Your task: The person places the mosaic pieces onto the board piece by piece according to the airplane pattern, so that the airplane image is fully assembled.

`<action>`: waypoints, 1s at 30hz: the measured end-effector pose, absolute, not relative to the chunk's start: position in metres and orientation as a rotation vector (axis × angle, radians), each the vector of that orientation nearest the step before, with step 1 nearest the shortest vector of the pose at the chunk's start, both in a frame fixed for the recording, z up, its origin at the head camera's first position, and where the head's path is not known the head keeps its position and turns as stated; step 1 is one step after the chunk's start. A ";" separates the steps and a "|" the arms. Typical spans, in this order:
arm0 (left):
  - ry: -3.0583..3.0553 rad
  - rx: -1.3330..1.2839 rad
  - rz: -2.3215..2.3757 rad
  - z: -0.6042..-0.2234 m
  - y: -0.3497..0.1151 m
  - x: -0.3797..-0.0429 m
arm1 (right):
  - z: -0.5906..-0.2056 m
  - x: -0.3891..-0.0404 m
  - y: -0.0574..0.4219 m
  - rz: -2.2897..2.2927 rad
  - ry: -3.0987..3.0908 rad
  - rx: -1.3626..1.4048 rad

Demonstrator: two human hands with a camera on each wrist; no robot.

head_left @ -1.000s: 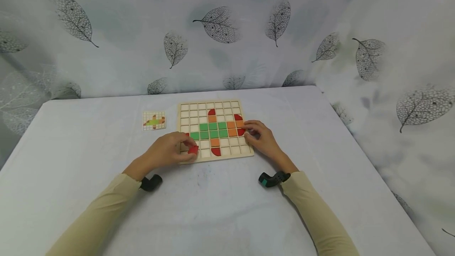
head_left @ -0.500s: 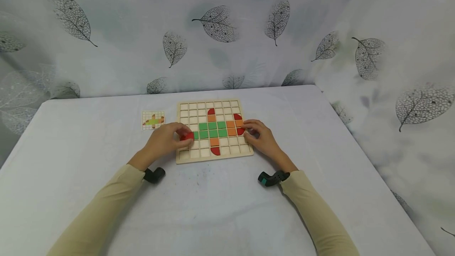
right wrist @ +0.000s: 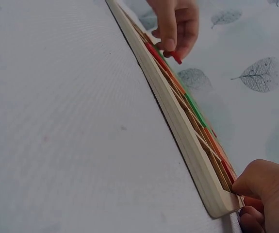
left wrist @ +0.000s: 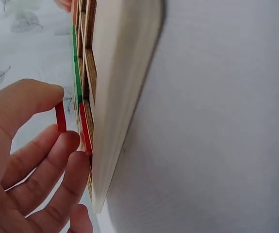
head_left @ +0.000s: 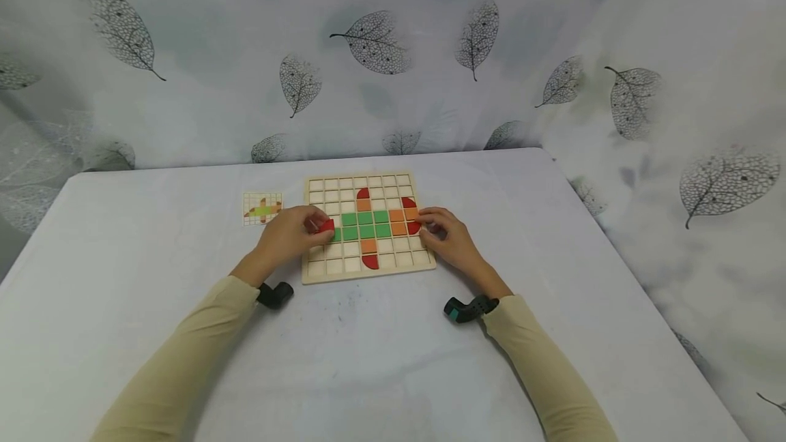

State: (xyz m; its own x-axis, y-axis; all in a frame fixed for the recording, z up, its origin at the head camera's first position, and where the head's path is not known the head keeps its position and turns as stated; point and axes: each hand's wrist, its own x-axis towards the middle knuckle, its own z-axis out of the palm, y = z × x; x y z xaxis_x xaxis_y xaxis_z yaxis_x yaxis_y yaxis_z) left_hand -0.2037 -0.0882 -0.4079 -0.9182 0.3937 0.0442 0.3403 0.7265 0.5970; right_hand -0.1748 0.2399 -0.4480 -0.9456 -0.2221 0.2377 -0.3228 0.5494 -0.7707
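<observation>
My left hand (head_left: 290, 236) pinches a small red tile (left wrist: 60, 117) between thumb and fingers, just above the left side of a wooden grid board (head_left: 334, 280). In the left wrist view, another red tile (left wrist: 85, 128) lies in the board below the held one, beside the green tiles (left wrist: 77, 80). My right hand (head_left: 453, 243) holds the board's right edge, thumb against the rim in the right wrist view. Set in the grid are green squares (head_left: 366, 217), orange squares (head_left: 398, 228) and red rounded tiles (head_left: 370, 262). Part of the board's left side is hidden by my left hand.
A small pattern card (head_left: 263, 210) with a coloured figure on a grid lies left of the board. Both lie on a white-covered table (head_left: 368, 367). A leaf-print cloth (head_left: 393, 101) hangs behind. Each wrist wears a black strap-on device (head_left: 469, 309).
My left hand has moved up and away from the board's near-left corner with the red tile, to the left end of the green row. My right hand keeps its place at the edge.
</observation>
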 end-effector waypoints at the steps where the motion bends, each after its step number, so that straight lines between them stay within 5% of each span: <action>1: 2.838 0.589 0.956 -0.408 -0.087 -0.204 | -0.448 -0.175 0.240 1.362 -2.665 0.469; 30: 2.777 0.543 0.918 -0.406 -0.079 -0.218 | -0.446 -0.173 0.239 1.363 -2.656 0.478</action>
State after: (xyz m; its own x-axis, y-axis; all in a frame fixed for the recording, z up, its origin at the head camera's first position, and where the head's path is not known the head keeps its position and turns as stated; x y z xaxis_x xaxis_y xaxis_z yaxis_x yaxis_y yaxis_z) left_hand -0.2184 -0.0786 -0.4063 -0.9198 0.3901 -0.0433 0.2874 0.7445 0.6026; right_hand -0.1728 0.2389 -0.4455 -0.9433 -0.2236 0.2454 -0.3297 0.5451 -0.7708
